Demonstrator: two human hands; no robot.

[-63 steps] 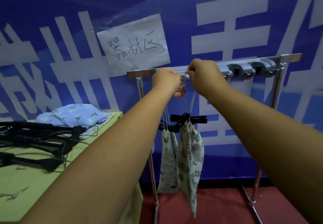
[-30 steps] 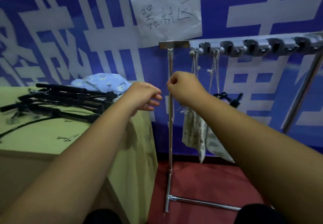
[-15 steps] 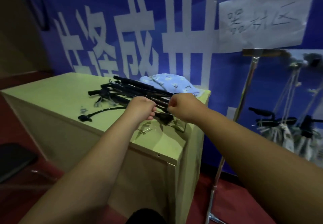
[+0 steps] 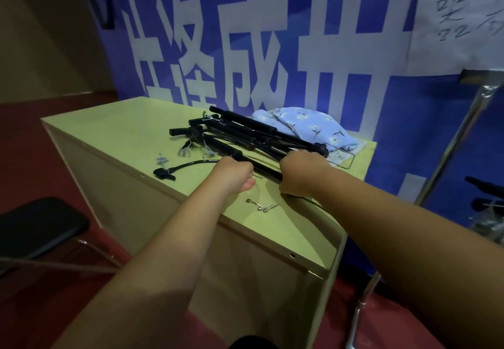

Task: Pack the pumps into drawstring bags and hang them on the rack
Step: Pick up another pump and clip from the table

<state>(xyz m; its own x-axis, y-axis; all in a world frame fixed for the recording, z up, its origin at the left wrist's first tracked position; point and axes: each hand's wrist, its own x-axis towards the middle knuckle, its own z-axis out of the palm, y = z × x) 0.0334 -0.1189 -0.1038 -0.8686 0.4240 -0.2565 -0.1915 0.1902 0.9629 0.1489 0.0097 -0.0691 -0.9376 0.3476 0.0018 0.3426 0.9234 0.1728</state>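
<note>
**Taking up the next pump**

Blue banner with big white characters fills the wall behind a pale green cabinet top. On that top lies a tangle of black pumps, and behind them a soft heap of blue flowered drawstring bags. One upright of the rack shows at the right edge.

My hands are a little apart, both curled on the nearest pump. My left hand wraps the barrel towards its handle, and my right hand closes over the other end, though my knuckles hide my fingers.

I judge the pump light, rigid and smooth, so a grip on the barrel should hold. Hoses and white strings snarl the heap, so I would lift it slowly to pull it free. A loose hose and small metal needles lie near my hands.
</note>
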